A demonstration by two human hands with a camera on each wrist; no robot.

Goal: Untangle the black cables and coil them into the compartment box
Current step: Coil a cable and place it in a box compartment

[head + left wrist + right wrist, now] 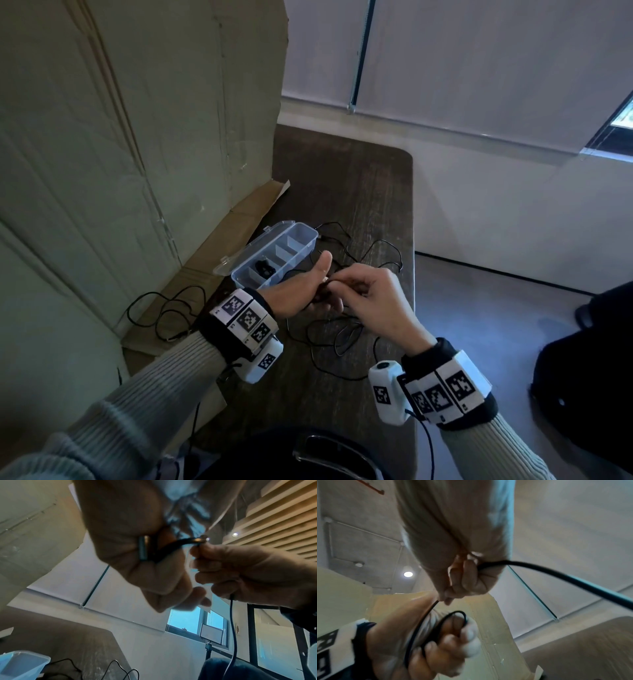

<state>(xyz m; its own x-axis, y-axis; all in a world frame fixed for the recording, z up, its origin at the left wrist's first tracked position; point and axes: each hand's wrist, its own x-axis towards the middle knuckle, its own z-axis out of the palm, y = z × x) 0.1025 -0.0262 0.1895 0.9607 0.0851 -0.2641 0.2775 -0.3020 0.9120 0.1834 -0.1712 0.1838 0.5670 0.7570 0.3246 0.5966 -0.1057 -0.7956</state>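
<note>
The clear compartment box [301, 236] stands open on the dark table, with a small black coil [263, 269] in one compartment. Just in front of it my left hand [301, 291] grips small loops of a black cable [440, 626], thumb up; a metal plug [143, 547] lies against the palm. My right hand [370, 294] meets it and pinches the same cable [185, 541] close to the left fingers. The cable's free length [573, 582] trails off to the right. Loose black cable [342, 335] lies tangled on the table under both hands.
A tall cardboard sheet [137, 137] stands at the left, its flap [219, 246] lying on the table with another black cable [164, 308] on it. The table's right edge [413, 240] is close to my right hand. A dark bag [589, 377] sits on the floor.
</note>
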